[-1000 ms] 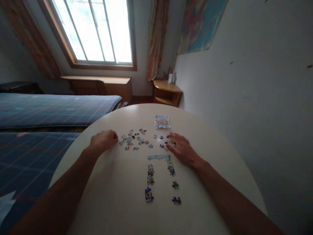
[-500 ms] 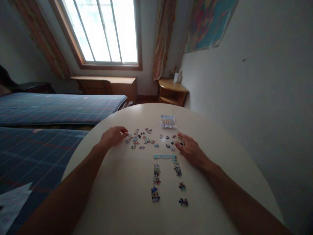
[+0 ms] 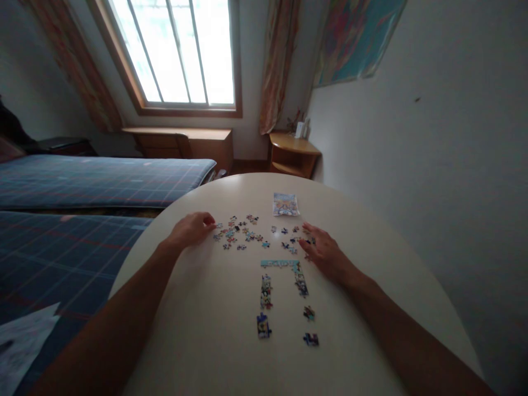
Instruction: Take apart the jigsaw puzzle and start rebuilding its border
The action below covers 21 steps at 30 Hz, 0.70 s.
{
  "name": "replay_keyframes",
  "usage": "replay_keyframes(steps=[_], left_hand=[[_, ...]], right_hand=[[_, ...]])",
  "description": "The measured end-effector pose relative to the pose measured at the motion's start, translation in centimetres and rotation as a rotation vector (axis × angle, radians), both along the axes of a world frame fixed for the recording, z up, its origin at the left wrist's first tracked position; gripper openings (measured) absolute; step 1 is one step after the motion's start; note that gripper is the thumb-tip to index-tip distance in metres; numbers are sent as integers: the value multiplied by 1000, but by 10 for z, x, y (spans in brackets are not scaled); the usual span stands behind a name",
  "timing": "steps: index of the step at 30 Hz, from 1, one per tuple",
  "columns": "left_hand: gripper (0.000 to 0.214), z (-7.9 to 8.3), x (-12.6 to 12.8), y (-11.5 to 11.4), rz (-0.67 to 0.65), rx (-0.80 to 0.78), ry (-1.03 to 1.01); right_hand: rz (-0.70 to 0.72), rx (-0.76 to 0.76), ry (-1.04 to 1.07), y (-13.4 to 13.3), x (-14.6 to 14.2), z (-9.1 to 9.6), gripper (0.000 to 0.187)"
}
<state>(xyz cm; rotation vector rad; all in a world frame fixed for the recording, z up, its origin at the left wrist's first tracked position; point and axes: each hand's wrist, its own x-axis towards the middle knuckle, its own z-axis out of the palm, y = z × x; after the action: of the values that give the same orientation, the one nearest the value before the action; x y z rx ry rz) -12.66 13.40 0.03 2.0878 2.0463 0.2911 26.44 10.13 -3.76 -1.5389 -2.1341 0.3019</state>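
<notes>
My left hand (image 3: 192,229) rests on the table at the left edge of a pile of loose jigsaw puzzle pieces (image 3: 249,235). Its thumb and forefinger curl together; anything between the tips is too small to make out. On the other side, my right hand (image 3: 324,250) lies with fingers apart over a smaller group of pieces (image 3: 285,246), partly covering some. Nearer to me is a part-joined puzzle border: a light blue top strip (image 3: 279,264) joined to a right side strip (image 3: 302,282). A separate left strip (image 3: 266,291), a blue corner piece (image 3: 263,326) and two single pieces lie below.
A small picture card (image 3: 285,204) lies on the round white table (image 3: 206,335) beyond the pieces. To the left stand beds with blue plaid covers (image 3: 103,179), with a paper sheet (image 3: 28,341) on the nearer one. A wall (image 3: 454,181) runs along the right.
The whole view has shifted slightly. My left thumb and forefinger look closer together. My right hand stays over the right group, and the puzzle pieces keep their layout.
</notes>
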Motion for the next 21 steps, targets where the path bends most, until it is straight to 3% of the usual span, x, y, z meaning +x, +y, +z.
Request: replay_keyframes(steps=[6,13,18,21], left_hand=[[26,12,3,-10,4,-177,59],[18,21,3,-14,91,-142,155],[31,15,17,-13,14,-115,74],[27,10,22,-13,-1,-76,73]], right_hand=[[-3,17,-8,-1,-1,0,60],[-11,-14,-35,-1,-1,1,61],[-11,5,-40,0,0,-1,61],[-12,9,-30,-1,0,-1,61]])
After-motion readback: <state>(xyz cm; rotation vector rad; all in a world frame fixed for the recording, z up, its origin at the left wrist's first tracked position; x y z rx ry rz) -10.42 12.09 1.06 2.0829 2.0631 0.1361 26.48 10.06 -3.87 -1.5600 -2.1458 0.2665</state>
